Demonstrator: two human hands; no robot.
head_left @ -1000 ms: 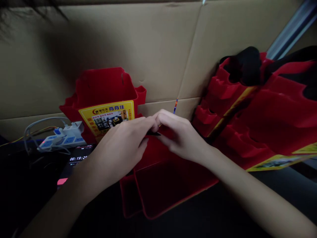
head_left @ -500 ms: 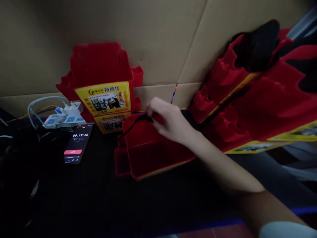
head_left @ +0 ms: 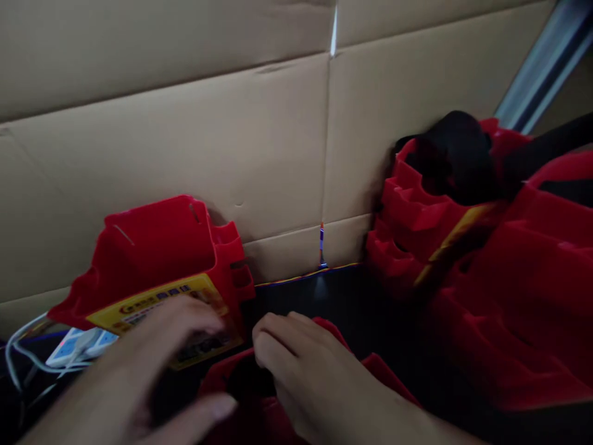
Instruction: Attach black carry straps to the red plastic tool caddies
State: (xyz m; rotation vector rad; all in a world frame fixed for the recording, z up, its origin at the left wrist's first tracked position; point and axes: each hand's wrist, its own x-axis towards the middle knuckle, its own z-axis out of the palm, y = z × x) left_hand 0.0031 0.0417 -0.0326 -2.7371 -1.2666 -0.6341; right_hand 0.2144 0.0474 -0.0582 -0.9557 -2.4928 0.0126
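Low in the middle of the head view is a red plastic tool box, partly covered by my hands. My right hand is closed over its rim, fingers curled round a black strap that hangs at the inner wall. To its left my left hand reaches in, thumb and fingers apart, blurred by motion and holding nothing that I can see. Behind my left hand stands a second red tool box with a yellow printed label on its front.
More red boxes with black straps stand at the right. Cardboard closes off the back, with a thin coloured wire along its foot. A power strip and white cables lie at the left on the black table.
My left hand has come into view. My right hand stays on the strap, now lower in view. The camera has tilted up, and the phone has left the view.
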